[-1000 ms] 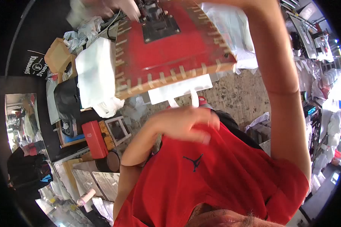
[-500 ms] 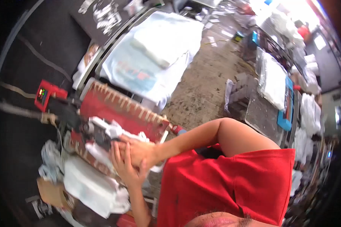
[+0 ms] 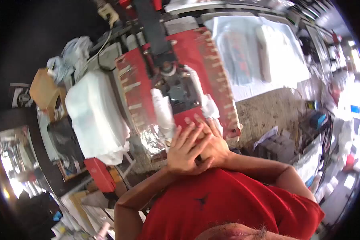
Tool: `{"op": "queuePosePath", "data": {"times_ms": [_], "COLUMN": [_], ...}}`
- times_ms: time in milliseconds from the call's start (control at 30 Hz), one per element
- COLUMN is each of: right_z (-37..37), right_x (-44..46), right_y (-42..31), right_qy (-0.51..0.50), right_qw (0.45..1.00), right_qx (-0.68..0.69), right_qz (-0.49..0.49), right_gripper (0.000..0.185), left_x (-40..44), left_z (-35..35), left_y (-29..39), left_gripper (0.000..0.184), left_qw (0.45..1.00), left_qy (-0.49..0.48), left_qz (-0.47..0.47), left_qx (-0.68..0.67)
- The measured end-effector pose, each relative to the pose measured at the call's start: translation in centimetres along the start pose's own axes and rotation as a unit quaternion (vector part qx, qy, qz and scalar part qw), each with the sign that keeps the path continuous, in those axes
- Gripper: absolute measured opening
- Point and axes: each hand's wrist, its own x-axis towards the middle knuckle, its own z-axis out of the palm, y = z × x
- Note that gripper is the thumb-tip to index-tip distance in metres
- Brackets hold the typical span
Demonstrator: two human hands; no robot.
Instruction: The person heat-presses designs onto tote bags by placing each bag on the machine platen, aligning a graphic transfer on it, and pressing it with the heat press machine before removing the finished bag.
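Note:
My left hand point(image 3: 185, 154) lies partly over my right hand point(image 3: 215, 147), in front of my chest. Fingers on both are stretched out, and nothing shows held in them. Just beyond them is a red machine bed point(image 3: 144, 100) with pieces of tape along its edges. Above it sits a dark square machine head point(image 3: 180, 96) on a black arm point(image 3: 150, 28). White-wrapped handle ends point(image 3: 163, 112) flank this head. My right fingertips are close to the right wrapped end point(image 3: 210, 107); whether they touch it cannot be made out.
To the left lies a stack of white fabric point(image 3: 94, 116), beside a cardboard box point(image 3: 48, 90). A pale printed sheet point(image 3: 238, 56) covers the surface to the right, with a white folded bundle point(image 3: 278, 52) on it. Grey blocks point(image 3: 276, 146) stand at lower right.
The view has swung round, bringing the machine from the left to straight ahead. My hands, earlier together at the white-wrapped handle, are now nearer my chest, still overlapping.

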Motion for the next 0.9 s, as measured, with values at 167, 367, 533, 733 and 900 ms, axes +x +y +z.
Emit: {"op": "queuePosePath", "data": {"times_ms": [167, 367, 533, 733, 900], "right_z": [1.3, 4.0, 6.1, 6.4, 8.0], "right_x": [0.4, 2.3, 2.3, 1.9, 1.7], "right_y": [1.1, 3.4, 3.1, 2.7, 3.8], "right_qy": [-0.021, 0.005, 0.065, 0.108, 0.122], "right_qw": [1.0, 0.998, 0.995, 0.991, 0.99], "right_qx": [0.021, 0.048, -0.07, -0.065, 0.03], "right_qz": [-0.01, -0.028, -0.009, -0.043, -0.059], "right_gripper": [0.083, 0.075, 0.085, 0.083, 0.062], "left_x": [-0.7, -1.5, -1.2, -1.6, -2.2], "left_z": [1.3, 4.7, 5.2, 4.5, 4.5], "left_y": [-1.2, -5.1, -4.3, -3.5, -3.3], "left_gripper": [0.069, 0.076, 0.08, 0.073, 0.069], "left_qw": [1.0, 0.994, 0.995, 0.992, 0.994], "left_qy": [0.007, -0.064, 0.024, 0.087, 0.089], "left_qz": [-0.013, 0.025, 0.002, 0.021, 0.019], "left_qx": [0.002, 0.086, 0.093, 0.086, 0.06]}}
